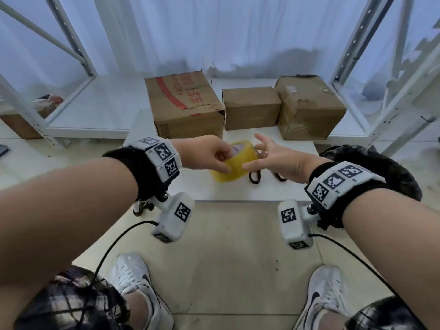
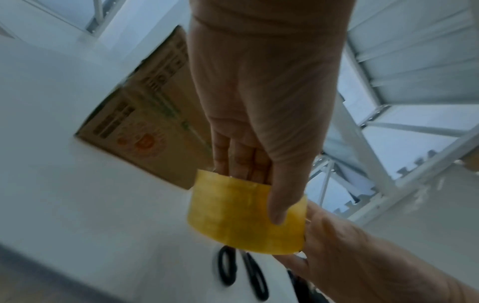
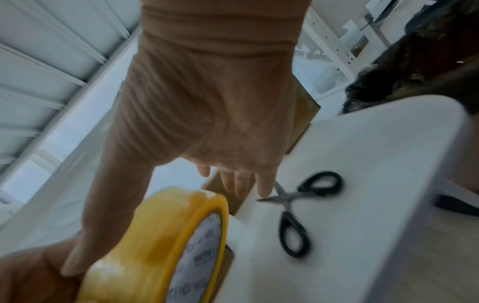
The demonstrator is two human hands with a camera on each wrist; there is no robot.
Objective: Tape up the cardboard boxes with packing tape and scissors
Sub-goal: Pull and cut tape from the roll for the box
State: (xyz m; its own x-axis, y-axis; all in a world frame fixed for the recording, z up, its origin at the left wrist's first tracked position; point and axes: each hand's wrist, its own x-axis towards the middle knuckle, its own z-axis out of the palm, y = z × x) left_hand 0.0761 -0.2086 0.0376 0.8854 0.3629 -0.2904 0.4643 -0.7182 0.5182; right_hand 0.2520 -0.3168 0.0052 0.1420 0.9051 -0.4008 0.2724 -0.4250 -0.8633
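A yellow tape roll is held above the white table, gripped by the left hand; the right hand, fingers spread, touches it. The loose end is best found by thumbnail before pulling toward the boxes.

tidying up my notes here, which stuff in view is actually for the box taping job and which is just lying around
For the job:
- yellow tape roll, held by the left hand, right hand touching it
- black-handled scissors on the white table
- three cardboard boxes

Lying about:
- white shelving frames
- white curtain
- cardboard box on the floor, far left
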